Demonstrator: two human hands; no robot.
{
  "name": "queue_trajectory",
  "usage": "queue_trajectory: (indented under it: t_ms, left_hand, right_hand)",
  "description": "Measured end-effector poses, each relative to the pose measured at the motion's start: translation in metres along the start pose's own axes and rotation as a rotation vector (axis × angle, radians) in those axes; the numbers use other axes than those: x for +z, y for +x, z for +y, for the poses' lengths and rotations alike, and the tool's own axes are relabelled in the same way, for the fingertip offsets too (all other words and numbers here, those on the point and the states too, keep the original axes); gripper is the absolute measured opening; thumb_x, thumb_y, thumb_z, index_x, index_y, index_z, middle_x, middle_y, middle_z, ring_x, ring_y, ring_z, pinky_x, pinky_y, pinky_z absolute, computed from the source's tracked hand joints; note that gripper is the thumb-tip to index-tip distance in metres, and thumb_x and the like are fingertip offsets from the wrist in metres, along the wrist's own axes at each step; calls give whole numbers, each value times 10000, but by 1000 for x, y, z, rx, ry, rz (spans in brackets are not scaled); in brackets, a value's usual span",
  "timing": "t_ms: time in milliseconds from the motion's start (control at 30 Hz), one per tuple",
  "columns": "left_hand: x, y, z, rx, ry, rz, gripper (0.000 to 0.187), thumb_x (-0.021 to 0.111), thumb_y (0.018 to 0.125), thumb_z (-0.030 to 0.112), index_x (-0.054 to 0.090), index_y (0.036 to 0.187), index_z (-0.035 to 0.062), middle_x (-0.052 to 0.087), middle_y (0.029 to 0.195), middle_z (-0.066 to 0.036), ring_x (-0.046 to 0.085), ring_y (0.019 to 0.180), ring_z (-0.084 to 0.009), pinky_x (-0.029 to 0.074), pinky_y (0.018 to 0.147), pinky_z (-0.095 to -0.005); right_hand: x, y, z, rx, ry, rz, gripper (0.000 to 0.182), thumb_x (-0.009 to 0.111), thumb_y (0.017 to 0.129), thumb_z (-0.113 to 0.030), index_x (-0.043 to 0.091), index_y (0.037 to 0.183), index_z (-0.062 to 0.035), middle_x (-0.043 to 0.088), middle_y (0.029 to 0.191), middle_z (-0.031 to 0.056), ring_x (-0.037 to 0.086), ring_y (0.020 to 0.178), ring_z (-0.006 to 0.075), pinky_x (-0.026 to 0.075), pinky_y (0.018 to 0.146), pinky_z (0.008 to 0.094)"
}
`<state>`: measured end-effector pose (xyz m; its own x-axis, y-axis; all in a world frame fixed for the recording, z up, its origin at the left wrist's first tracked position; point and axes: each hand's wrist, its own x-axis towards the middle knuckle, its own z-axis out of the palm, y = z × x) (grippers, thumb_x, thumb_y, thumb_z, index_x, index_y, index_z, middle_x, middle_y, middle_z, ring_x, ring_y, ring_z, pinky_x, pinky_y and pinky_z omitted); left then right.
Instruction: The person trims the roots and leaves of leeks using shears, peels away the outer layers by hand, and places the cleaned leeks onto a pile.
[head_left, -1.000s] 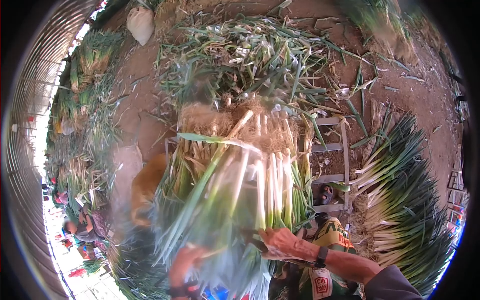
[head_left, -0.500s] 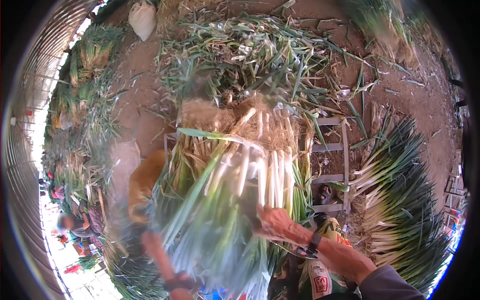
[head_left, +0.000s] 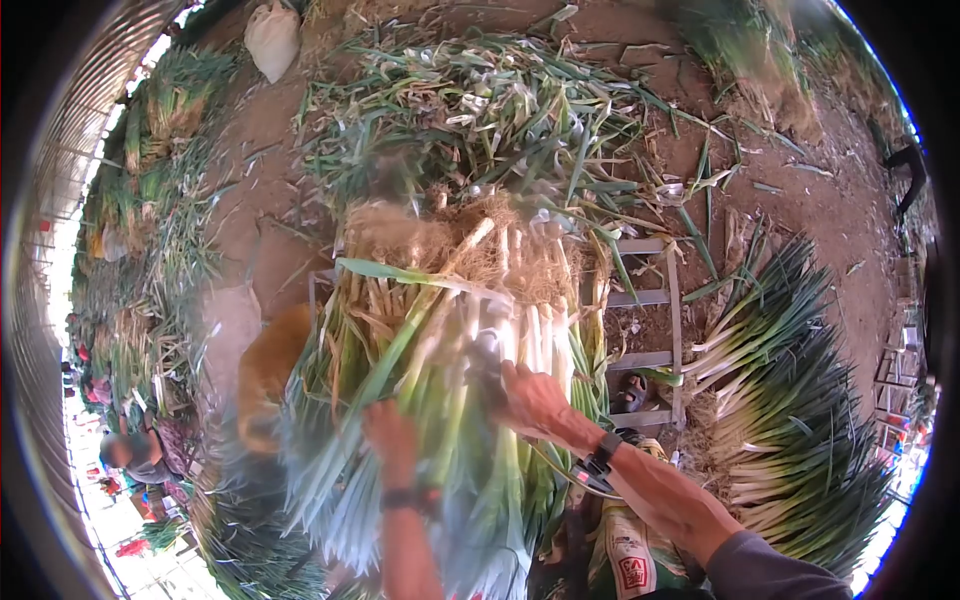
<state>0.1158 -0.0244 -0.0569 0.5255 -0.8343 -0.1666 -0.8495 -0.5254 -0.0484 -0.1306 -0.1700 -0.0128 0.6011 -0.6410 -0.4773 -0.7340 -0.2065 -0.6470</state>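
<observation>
A thick heap of long green onions (head_left: 450,400) lies in front of me, roots away from me and green leaves towards me. My right hand (head_left: 540,402) is over the white stalks right of the middle, its fingers closed on a green onion; a smeared patch partly hides the fingertips. My left hand (head_left: 390,432) is over the leaves to the left, too blurred to show its fingers. One loose green onion (head_left: 410,352) lies slantwise across the heap, a flat green leaf (head_left: 390,270) beside its upper part. A thin curved thing (head_left: 578,482) shows beneath my right wrist.
A metal rack (head_left: 672,330) supports the heap. Trimmed leaves (head_left: 480,110) are piled beyond it. Rows of cleaned green onions (head_left: 790,430) lie at right. A printed sack (head_left: 632,560) is below my right arm. A yellow-brown object (head_left: 268,365) stands at left; a person (head_left: 140,450) is farther off.
My left hand has moved up and right, from beside the heap to over the leaves. My right hand has shifted slightly up and left along the stalks. The whole view has shifted slightly left.
</observation>
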Motion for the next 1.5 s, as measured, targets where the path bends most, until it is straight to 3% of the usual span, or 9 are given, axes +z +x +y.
queue_trajectory:
  t_ms: [233,400,433,500,733,900,1033,1167,1500]
  left_hand:
    - [-5,10,-11,68,-107,-62,305,708,736,159,671,997,4,646,1058,-201,627,993,-420,490,850,-512]
    - [-57,13,3,67,-348,-314,361,655,758,163,660,1066,-26,685,980,-253,651,919,-458,511,839,-485]
    - [-63,13,7,51,-408,-371,376,644,765,162,657,1086,-32,689,961,-264,656,899,-460,513,837,-476]
    - [-54,6,-1,62,-537,-345,386,637,784,171,650,1106,-40,693,906,-237,671,829,-399,522,771,-447]
    - [-42,-9,0,-130,-926,-429,372,647,838,208,629,1126,-27,662,810,-113,632,631,-182,504,576,-344]
    - [-48,-14,16,-136,-816,-417,341,676,823,210,617,1070,-17,664,818,-145,648,670,-244,518,625,-377]
    - [-47,-17,18,-22,-645,-355,339,683,806,206,608,1053,-14,675,847,-205,668,792,-368,518,738,-441]
    - [-33,-23,27,-44,-573,-354,359,673,797,193,589,1072,-23,675,872,-248,657,865,-451,504,802,-483]
    - [-10,-58,34,-27,-649,-379,388,663,851,214,571,1142,-24,682,942,-274,669,873,-458,520,769,-474]
  right_hand:
    - [-7,-7,6,3,49,-100,517,632,864,-357,526,1151,60,609,854,181,594,613,254,509,494,386]
    - [-23,-13,-1,18,28,-120,486,642,849,-310,538,1148,59,620,848,183,604,609,249,512,489,369]
    - [-27,-8,-1,33,24,-142,507,634,865,-298,511,1257,0,630,931,215,628,639,259,522,493,379]
    - [-35,3,0,60,16,-187,620,618,898,-275,456,1476,-118,651,1098,280,676,698,280,541,503,397]
    - [-18,-39,13,-66,55,-179,543,614,926,-228,506,1440,-91,690,1065,265,651,621,255,526,476,376]
    - [-40,-62,-2,-122,280,-208,492,611,946,-218,529,1413,-88,708,957,234,602,513,234,492,414,391]
    - [-11,-99,15,-373,208,-192,460,616,932,-200,550,1371,-80,669,862,197,572,486,232,470,385,398]
    - [-20,-98,17,-455,33,55,507,664,886,-233,533,1340,-50,615,793,169,584,519,268,462,386,412]
    - [-41,-73,29,-161,91,66,761,729,779,-273,422,1425,-13,616,798,224,594,562,366,503,497,472]
